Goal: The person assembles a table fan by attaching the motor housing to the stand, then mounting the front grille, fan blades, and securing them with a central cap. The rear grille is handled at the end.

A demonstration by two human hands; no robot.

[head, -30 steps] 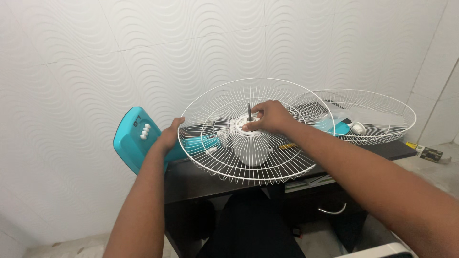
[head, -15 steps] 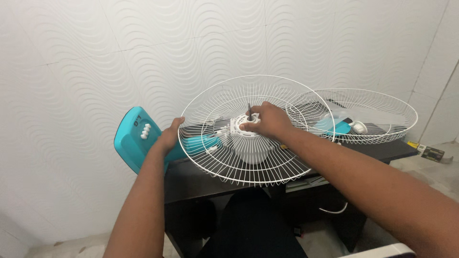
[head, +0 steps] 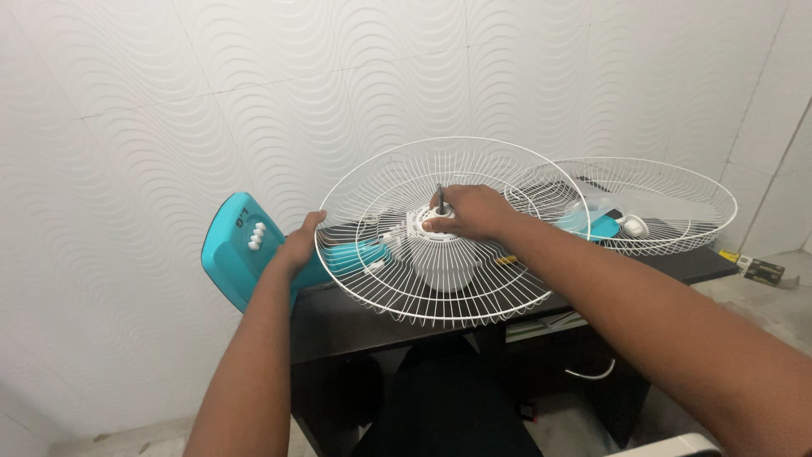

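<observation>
On the dark table [head: 355, 326], the right hand [head: 474, 211] pinches the white locking ring [head: 423, 227] around the upright motor shaft [head: 440, 199] at the rear fan guard [head: 381, 178]'s centre, while the left hand [head: 298, 247] clasps the teal fan neck [head: 342, 256] beside it.

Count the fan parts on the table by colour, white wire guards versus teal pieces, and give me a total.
White wire guards: 2, the rear guard under the right hand and the front guard beside it.
Teal pieces: 2, the base by the left hand and the blade inside the front guard.
Total: 4
</observation>
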